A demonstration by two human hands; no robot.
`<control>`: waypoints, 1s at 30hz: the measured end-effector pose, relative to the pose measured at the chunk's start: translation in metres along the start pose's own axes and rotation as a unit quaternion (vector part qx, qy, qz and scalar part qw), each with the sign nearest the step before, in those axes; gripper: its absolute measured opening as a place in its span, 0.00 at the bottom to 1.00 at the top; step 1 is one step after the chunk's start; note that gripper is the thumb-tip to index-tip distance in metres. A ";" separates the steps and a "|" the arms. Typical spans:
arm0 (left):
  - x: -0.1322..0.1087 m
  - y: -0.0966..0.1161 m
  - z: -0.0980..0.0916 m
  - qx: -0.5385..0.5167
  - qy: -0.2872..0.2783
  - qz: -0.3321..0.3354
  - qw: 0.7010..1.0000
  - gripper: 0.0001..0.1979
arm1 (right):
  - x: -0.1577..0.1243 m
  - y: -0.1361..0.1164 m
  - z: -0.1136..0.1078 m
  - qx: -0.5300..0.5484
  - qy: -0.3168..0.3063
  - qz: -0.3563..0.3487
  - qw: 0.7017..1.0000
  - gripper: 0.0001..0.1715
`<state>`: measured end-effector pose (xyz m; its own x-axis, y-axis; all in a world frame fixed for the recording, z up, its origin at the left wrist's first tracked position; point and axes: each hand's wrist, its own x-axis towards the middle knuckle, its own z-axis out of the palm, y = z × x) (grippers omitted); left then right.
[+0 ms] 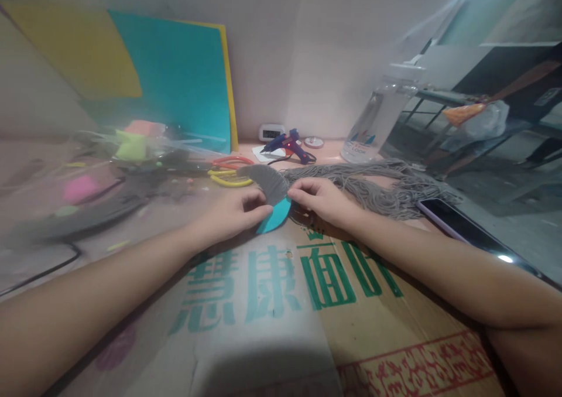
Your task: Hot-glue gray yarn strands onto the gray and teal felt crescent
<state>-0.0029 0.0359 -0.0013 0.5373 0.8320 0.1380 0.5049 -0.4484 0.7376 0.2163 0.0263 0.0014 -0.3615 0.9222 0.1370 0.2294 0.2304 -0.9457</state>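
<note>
Between my hands is a turquoise foam-like piece (277, 214) with a curved edge, its far part covered by rows of grey cord (268, 181). My left hand (235, 212) pinches the piece at its left edge with thumb and fingers. My right hand (318, 198) is closed at the right edge, thumb against forefinger where the cord meets the bare turquoise part. Whether its fingertips hold the cord, the piece or both is hidden. A loose bundle of grey cord (381, 186) lies just beyond my right hand.
Behind stand a glue gun (290, 145) with a red light, a small digital clock (271, 132) and a clear bottle (373, 119). Orange and yellow handles (230, 177) lie left of centre. A phone (465, 227) is right; turquoise sheets (175, 75) lean behind. Printed cardboard (281, 338) covers the table.
</note>
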 end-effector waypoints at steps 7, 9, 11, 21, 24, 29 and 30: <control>0.001 0.001 -0.001 0.053 0.000 0.025 0.998 0.15 | 0.001 0.002 -0.001 0.007 0.013 -0.003 1.000 0.17; 0.001 0.001 -0.002 0.064 -0.005 0.027 0.998 0.15 | 0.002 0.002 -0.001 0.004 0.015 -0.008 1.000 0.17; 0.002 0.001 -0.002 0.074 -0.009 0.032 0.997 0.15 | 0.001 0.001 -0.001 -0.004 0.021 -0.012 1.000 0.17; 0.002 0.000 -0.002 0.076 -0.017 0.038 0.996 0.14 | 0.001 -0.003 -0.001 -0.054 0.061 -0.038 0.996 0.14; 0.002 -0.001 -0.002 0.067 -0.021 0.042 0.997 0.14 | 0.002 -0.002 -0.002 -0.067 0.024 -0.041 0.997 0.12; 0.001 0.000 -0.002 0.064 -0.014 0.041 0.997 0.14 | 0.002 0.002 -0.002 -0.054 0.012 -0.022 0.998 0.14; 0.001 0.001 -0.002 0.053 -0.015 0.040 0.998 0.13 | 0.002 0.002 -0.002 -0.029 0.014 -0.016 0.999 0.14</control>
<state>-0.0035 0.0371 0.0007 0.5984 0.7824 0.1725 0.5275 -0.5468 0.6502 0.2178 0.0290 0.0000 -0.3445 0.9222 0.1754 0.2713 0.2767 -0.9219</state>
